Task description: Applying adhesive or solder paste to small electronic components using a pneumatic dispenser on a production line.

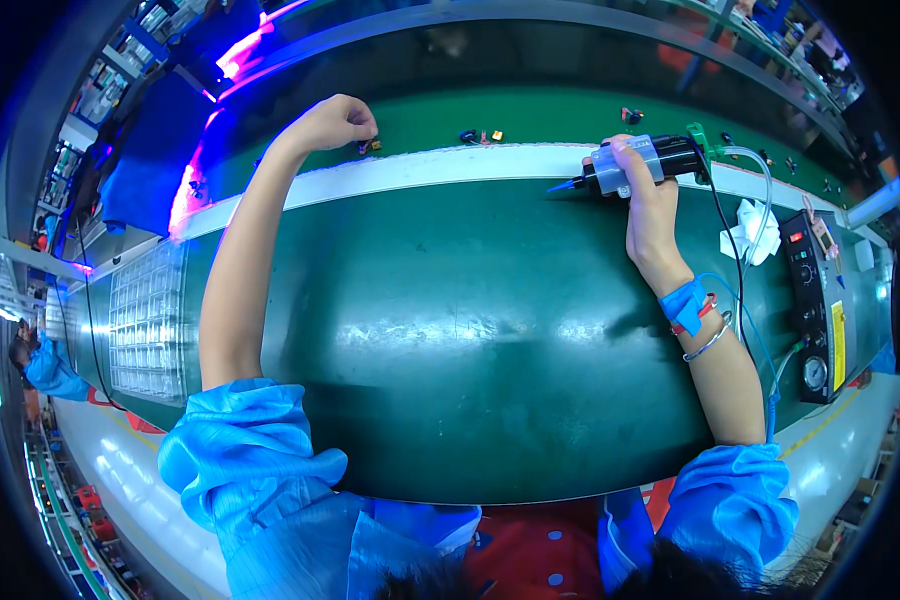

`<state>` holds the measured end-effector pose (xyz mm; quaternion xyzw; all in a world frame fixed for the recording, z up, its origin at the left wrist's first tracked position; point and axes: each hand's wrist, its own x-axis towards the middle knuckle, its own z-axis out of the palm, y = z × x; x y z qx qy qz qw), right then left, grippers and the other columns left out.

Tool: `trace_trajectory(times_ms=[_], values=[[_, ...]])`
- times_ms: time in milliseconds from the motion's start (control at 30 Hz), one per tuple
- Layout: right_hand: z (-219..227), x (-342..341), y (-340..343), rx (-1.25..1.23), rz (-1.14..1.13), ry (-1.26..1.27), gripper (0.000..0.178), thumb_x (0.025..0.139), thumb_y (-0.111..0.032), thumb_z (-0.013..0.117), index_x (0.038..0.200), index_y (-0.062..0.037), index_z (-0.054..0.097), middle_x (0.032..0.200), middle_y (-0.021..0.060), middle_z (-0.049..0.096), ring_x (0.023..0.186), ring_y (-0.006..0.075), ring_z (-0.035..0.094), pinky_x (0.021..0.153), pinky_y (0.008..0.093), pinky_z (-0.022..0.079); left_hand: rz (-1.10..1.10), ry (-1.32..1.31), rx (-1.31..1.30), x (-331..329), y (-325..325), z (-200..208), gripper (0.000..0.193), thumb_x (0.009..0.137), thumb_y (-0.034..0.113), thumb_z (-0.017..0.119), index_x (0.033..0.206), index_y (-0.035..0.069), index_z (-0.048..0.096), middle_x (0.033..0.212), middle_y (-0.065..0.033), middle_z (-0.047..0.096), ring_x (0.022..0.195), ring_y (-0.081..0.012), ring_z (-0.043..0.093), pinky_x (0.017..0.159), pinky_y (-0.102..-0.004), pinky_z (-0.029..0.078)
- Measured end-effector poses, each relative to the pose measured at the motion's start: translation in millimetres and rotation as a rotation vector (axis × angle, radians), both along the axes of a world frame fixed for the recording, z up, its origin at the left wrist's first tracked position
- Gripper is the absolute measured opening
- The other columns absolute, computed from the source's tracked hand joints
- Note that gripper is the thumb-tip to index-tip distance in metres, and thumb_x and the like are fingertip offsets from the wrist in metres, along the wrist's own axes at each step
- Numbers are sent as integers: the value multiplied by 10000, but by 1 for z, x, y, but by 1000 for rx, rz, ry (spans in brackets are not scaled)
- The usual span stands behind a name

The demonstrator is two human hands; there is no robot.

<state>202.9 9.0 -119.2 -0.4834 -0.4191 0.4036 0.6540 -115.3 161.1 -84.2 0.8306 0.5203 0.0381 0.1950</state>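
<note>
My left hand (335, 122) reaches over the green belt at the far left, fingers curled together in a pinch. At its fingertips is a small dark and yellow part (374, 146), partly hidden by the fingers. My right hand (652, 205) is wrapped around a glue dispensing syringe (645, 163) with a clear barrel and black ends. The syringe lies nearly level above the white rail, its blue needle tip (564, 187) pointing left. A green fitting (697, 138) with a clear hose (760, 165) sits at its rear end.
Small dark and orange parts (481, 136) are spread along the belt (430, 110). A black dispenser controller (815, 300) with a gauge stands at the right, beside crumpled white tissue (752, 232). Clear plastic trays (148, 322) lie at the left of the green tabletop (450, 260). Tubing hangs near my right forearm.
</note>
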Motion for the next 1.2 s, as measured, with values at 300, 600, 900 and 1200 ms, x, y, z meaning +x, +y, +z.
trace_trajectory(times_ms=[300,600,900,1200], values=[[3,-3,-1,9,4,3,265,753,-248,598,912,-39,568,825,66,603,788,123,559,687,220,392,100,149,1,-9,13,3,239,682,256,661,728,23,644,721,-106,614,709,-184,571,671,-310,437],[2,-1,0,8,14,7,283,753,-263,593,920,-36,560,831,75,598,793,131,563,695,220,396,130,306,15,-3,6,12,211,622,234,692,697,42,649,685,-77,620,678,-174,576,637,-302,437],[-3,1,3,12,-16,-19,281,763,-263,574,921,-31,547,811,83,606,762,126,569,649,209,400,144,329,59,-17,10,36,175,575,193,688,697,71,664,736,-103,632,728,-218,600,713,-309,450],[-1,1,2,13,9,-15,282,766,-257,572,926,-27,537,808,90,607,760,132,576,652,213,407,325,-307,-87,-40,25,23,177,649,205,656,740,53,668,653,-15,560,611,-105,480,536,-244,365]])
